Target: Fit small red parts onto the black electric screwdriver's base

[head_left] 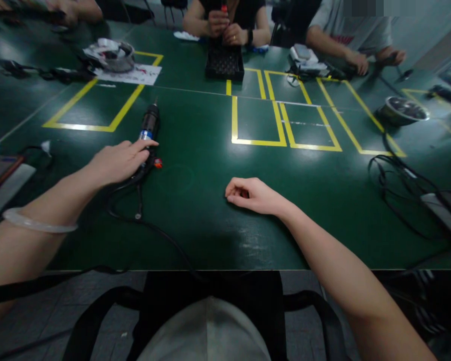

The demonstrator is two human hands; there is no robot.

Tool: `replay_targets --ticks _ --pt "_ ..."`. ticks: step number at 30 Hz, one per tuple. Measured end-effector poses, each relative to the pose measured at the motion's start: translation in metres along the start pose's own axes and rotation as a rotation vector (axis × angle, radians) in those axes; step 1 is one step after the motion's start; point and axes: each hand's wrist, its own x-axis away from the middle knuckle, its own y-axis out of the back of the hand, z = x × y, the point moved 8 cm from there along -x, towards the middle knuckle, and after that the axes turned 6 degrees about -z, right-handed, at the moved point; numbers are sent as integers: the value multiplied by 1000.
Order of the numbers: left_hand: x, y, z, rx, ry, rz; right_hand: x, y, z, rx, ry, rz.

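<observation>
A: Pose first, left to right?
B: Left hand (118, 160) palm down, forearm in from the lower left, pale bangle (39, 221) on it. Fingers lie across the rear part of a powered screwdriver (149, 120), bit pointing away from the wearer. Right hand (253, 194) rests on its side on the green table (195, 215), fingers curled in, well apart from the tool.
A: Hard to make out?
B: Flat object (7, 185) at left, cut off by the frame edge. Tool's rear end partly under the left hand; black cable (165, 232) runs from there toward the table's near edge. Inside of the right hand's curl is dark. Far right, contents of a metal bowl (406, 110) blurred.
A: Grip?
B: Left: touching the tool from above, fingers nearly straight; cannot tell whether they clamp it, underside hidden. Right: loosely curled, thumb near forefinger; cannot tell whether fully closed or holding anything.
</observation>
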Motion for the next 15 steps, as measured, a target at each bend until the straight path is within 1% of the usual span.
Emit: replay_targets --ticks 3,6,9,12,15 --pt "9 6 -51 -55 -43 36 0 0 -1 -10 -1 -14" --pt "15 12 -100 -59 -94 -5 -1 2 -2 6 8 -57" --pt "20 15 -143 -49 -149 -35 -2 10 -4 115 44 -154" --pt "25 19 -179 -18 -209 -60 0 21 -6 254 44 -247" --pt "29 21 -202 13 -269 -74 1 26 -9 328 10 -263"
